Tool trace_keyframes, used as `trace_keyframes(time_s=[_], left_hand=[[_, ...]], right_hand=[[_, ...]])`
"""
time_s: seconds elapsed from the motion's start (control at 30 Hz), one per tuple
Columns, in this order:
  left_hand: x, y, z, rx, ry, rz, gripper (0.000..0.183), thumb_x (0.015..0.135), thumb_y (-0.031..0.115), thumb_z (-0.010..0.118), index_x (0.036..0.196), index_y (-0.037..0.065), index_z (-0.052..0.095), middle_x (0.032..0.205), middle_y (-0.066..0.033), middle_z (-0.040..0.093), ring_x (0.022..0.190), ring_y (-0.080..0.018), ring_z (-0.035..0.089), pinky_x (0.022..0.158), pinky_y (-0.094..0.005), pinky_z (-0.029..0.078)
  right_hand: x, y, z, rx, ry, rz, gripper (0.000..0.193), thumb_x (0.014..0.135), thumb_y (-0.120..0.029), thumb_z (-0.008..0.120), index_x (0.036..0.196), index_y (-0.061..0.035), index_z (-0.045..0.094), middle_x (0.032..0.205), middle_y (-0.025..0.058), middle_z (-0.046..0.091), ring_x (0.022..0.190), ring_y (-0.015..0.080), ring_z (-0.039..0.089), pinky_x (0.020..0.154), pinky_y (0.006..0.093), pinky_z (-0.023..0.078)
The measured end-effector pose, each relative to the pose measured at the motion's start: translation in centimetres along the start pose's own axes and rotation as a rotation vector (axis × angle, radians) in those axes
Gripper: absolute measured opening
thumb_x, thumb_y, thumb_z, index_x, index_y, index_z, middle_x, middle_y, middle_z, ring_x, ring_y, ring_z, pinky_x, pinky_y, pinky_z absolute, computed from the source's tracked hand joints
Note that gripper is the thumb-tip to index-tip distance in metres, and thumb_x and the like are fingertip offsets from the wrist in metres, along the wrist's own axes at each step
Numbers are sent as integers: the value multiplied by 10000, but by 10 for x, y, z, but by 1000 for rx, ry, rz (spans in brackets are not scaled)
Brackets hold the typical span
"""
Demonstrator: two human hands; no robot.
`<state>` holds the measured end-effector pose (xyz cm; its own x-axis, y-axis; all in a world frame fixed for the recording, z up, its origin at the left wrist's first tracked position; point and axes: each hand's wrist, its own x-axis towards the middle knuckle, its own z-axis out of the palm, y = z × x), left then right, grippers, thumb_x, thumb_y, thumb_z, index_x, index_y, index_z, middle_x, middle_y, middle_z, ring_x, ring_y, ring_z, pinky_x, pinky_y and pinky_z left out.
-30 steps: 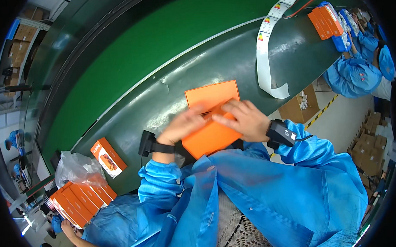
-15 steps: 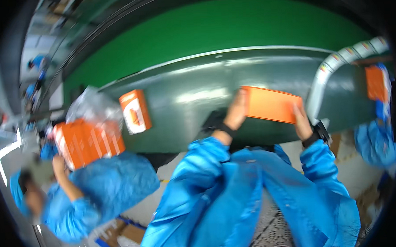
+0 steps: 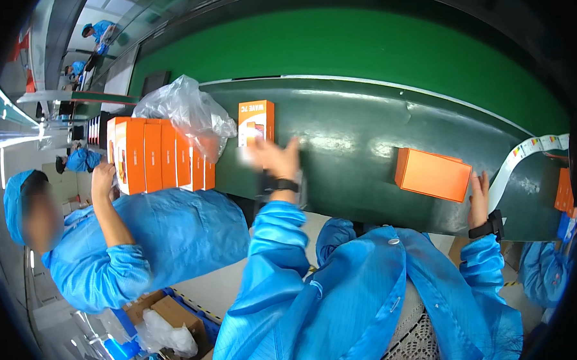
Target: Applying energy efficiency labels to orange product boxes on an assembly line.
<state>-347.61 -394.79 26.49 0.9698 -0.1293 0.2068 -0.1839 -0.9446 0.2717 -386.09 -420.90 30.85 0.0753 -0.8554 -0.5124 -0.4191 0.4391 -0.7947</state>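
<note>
An orange box (image 3: 435, 175) lies flat on the dark green work surface (image 3: 350, 129) in front of me. My right hand (image 3: 478, 200) is at its right end, fingers stretched out; whether they touch the box I cannot tell. Away to the left, my left hand (image 3: 278, 158) reaches to a smaller-looking orange and white phone box (image 3: 257, 110). The thumb there stands apart and the fingertips, partly blurred, overlap the lower part of that box. Contact with it cannot be made out.
At left stands a row of orange boxes (image 3: 152, 157), partly under a clear plastic bag (image 3: 192, 113). A co-worker's hand (image 3: 103, 180) is on the row's near side. On the right a strip of labels (image 3: 516, 160) curls down. A green belt (image 3: 360, 42) runs behind.
My hands have let go of the orange box, which now rests on the surface. The left hand has moved left to the phone box. The view has shifted left.
</note>
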Motion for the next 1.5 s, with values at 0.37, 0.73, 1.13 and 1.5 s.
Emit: trace_keyframes(time_s=[0.37,0.73,1.13,1.5], left_hand=[[22,-15,-107,-1387,-1443,-605,620,840,432,563,1299,42,416,1105,-170,593,862,-326,616,786,-448,512],[-24,93,-83,-1181,-2696,-370,662,885,577,386,1296,58,408,1058,-165,593,728,-347,604,521,-337,461],[-124,173,-45,-561,-1014,717,680,915,307,530,1409,-18,193,1406,-221,307,1285,-284,339,1055,-349,267],[-184,234,-118,-588,-459,674,604,892,224,544,1387,6,275,1438,-148,272,1331,-265,259,1090,-385,192]], right_hand=[[-56,-75,24,-137,-230,-558,787,719,-201,737,1381,-92,324,1429,107,288,1249,274,365,1010,387,336],[-80,-104,27,129,-859,-314,905,771,-200,736,1439,-49,144,1354,161,380,1237,218,390,1040,326,303],[-52,-8,1,-207,14,-432,638,810,-408,636,1296,-45,437,1134,183,515,1061,295,506,915,377,412],[143,59,-142,-273,531,-60,687,676,-270,773,1205,11,437,1092,241,536,1015,390,518,873,436,420]])
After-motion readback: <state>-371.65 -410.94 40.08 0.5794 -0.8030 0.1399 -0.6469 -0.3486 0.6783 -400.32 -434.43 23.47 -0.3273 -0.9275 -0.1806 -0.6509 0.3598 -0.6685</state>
